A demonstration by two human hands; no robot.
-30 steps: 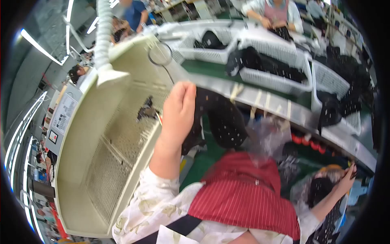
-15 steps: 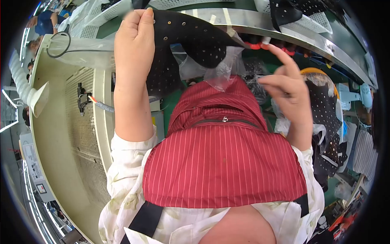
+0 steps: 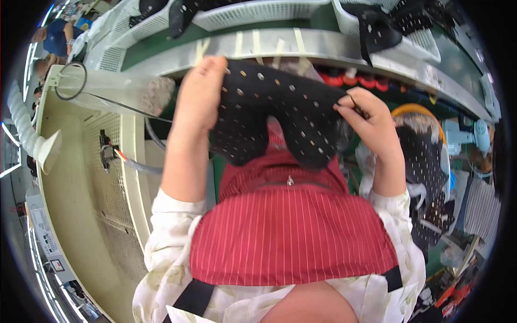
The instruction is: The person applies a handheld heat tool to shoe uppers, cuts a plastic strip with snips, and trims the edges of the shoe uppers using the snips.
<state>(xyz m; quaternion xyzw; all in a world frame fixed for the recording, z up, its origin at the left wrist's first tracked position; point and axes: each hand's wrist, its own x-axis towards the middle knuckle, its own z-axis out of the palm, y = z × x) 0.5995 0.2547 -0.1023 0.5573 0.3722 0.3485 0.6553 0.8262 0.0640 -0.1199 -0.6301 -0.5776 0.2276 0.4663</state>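
A black dotted fabric piece (image 3: 269, 89) with two rounded lobes hanging down is stretched between my hands, in front of the red striped apron (image 3: 296, 234). My left hand (image 3: 202, 94) is closed on its upper left corner. On the other side, my right hand (image 3: 371, 116) pinches its right edge between thumb and fingers. A small dark thing shows within the curled fingers of the right hand; its kind I cannot make out. The fabric hides part of the apron's upper end.
Above runs a metal shelf edge (image 3: 226, 58) with tape strips. White baskets (image 3: 258, 17) with black dotted pieces stand behind it. At left is a cream trough (image 3: 70, 215) with a clear bag on a ring (image 3: 70, 81). More dotted fabric (image 3: 425, 156) lies at right.
My right hand was free with its fingers apart and has now taken hold of the fabric's right edge. The left hand has lowered and moved right, and the piece is spread out.
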